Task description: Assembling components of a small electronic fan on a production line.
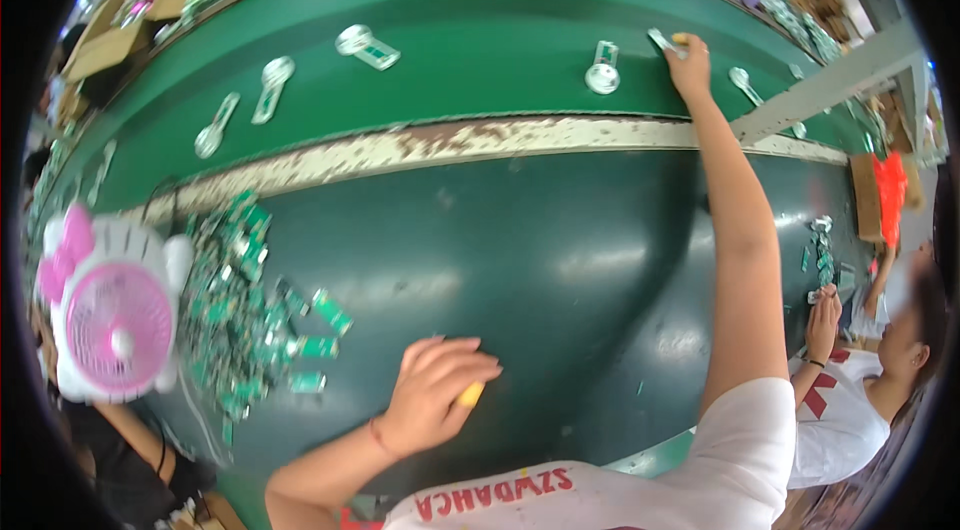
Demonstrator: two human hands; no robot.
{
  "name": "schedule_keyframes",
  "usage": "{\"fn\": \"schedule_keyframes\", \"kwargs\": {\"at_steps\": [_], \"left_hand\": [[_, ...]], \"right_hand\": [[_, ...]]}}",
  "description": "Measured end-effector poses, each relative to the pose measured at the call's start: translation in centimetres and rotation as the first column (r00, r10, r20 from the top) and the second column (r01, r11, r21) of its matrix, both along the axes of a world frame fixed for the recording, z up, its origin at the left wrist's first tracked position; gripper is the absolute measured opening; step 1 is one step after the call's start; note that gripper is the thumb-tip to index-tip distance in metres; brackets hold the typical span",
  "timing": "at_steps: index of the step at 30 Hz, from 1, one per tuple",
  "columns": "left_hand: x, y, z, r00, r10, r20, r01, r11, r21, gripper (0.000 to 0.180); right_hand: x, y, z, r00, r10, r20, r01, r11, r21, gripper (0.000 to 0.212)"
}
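Note:
My right hand [690, 65] reaches far over the green conveyor belt [480, 20], its fingers closed on the end of a slim white long-handled part [660, 41]. A yellow cover shows on one of its fingertips. Over the dark bench [540, 280], my left hand [437, 392] hangs with loosely bent fingers and nothing visible in it. Its thumb wears a yellow cover too. To its left lies a heap of small green circuit boards [230, 300]. Close to my right hand on the belt is a spoon-shaped white part [603, 70] with a green strip in its handle.
More spoon-shaped white parts lie along the belt, such as one [368, 46] at the left. A worn white rail [430, 142] divides belt from bench. At far left stands a pink-and-white fan [118, 320]. A grey post [830, 80] and a co-worker [850, 390] are at right.

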State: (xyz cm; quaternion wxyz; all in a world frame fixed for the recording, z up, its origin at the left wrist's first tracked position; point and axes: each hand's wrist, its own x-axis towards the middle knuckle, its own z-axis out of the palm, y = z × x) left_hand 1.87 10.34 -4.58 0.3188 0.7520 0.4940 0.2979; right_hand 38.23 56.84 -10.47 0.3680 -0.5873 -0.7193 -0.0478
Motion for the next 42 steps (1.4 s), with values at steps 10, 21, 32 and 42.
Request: {"fn": "schedule_keyframes", "kwargs": {"at_steps": [10, 21, 32, 42], "left_hand": [[1.3, -1.6, -2.1, 0.995, 0.091, 0.041, -0.1, 0.942, 0.32, 0.018], [-9.9, -2.5, 0.2, 0.769, 0.54, -0.342, -0.342, 0.799, 0.494, 0.022], [-11.7, 0.7, 0.1, 0.905, 0.24, -0.352, -0.118, 0.935, 0.333, 0.025], [-2.6, -9.2, 5.2, 0.906, 0.175, 0.387, -0.256, 0.952, 0.169, 0.029]], "right_hand": [[-16.6, -28.7, 9.2, 0.678, 0.554, -0.484, -0.728, 0.411, -0.549, 0.032], [-20.2, -46.6, 5.9, 0.534, 0.843, -0.061, -0.798, 0.479, -0.366, 0.016], [-20.3, -48.8, 6.5, 0.644, 0.689, -0.332, -0.758, 0.514, -0.403, 0.009], [-22.4, -51.9, 11.8, 0.272, 0.117, -0.955, -0.904, 0.37, -0.213, 0.012]]}}
